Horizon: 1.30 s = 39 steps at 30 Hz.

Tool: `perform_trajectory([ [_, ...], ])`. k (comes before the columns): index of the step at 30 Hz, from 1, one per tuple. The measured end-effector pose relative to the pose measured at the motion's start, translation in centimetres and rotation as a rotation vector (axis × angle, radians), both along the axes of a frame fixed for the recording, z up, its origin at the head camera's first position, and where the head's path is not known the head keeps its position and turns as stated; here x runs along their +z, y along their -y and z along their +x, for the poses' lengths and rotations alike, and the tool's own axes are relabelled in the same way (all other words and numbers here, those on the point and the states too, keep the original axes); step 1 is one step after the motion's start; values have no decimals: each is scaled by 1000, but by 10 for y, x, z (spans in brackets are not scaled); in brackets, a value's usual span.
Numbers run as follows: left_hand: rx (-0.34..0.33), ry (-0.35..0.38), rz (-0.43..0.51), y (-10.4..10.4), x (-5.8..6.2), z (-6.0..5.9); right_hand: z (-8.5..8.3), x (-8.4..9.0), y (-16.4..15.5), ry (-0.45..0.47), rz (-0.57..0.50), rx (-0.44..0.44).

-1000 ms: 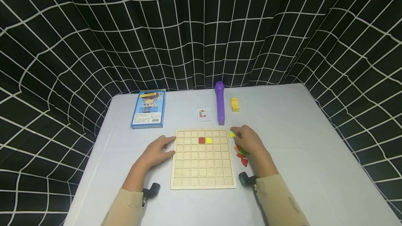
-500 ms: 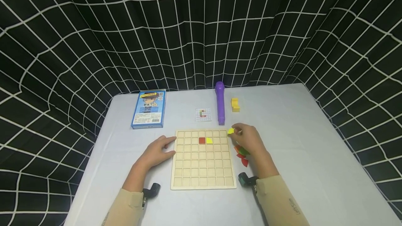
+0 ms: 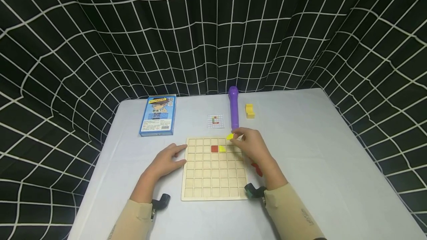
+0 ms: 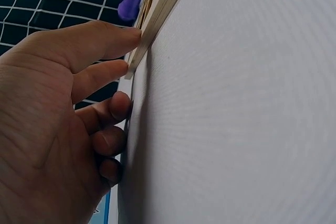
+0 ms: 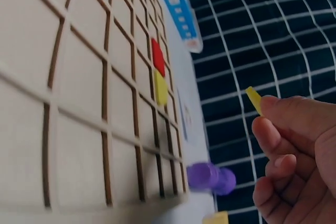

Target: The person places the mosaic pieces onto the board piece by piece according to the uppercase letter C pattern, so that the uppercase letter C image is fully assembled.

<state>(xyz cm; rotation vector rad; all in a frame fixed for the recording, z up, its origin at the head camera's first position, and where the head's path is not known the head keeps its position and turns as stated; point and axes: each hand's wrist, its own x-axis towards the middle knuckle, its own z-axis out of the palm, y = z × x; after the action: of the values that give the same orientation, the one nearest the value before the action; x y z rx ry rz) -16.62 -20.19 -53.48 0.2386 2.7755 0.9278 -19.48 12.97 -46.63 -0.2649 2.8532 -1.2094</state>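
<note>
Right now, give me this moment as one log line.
right hand: pinches yellow piece near board far edge | left hand: touches left edge | on board: red tile beside second yellow piece

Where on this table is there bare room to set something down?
The widest free patch of tablecloth lies right of the yellow block and right hand. Another lies between the sleeves, nearer than the wooden board. Crowded: the board's right side, with that hand and red pieces.

A thin yellow piece (image 3: 229, 136) — raised, near the far edge of the pale wooden grid board (image 3: 215, 173), which lies flat.
</note>
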Motion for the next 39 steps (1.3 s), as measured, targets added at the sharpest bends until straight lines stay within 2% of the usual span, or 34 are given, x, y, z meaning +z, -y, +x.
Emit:
perform_trajectory([
  [9, 5, 12, -8, 0, -2, -1, -4, -9, 30, -42, 15, 112],
  [19, -5, 11, 10, 0, -1, 0, -7, -24, 63, -38, 139, 169],
  [28, -6, -4, 1, 1, -2, 0, -5, -37, 76, -2, 223, 144],
  [39, -6, -7, -3, 1, -2, -1, 2, -33, 80, 15, 292, 142],
])
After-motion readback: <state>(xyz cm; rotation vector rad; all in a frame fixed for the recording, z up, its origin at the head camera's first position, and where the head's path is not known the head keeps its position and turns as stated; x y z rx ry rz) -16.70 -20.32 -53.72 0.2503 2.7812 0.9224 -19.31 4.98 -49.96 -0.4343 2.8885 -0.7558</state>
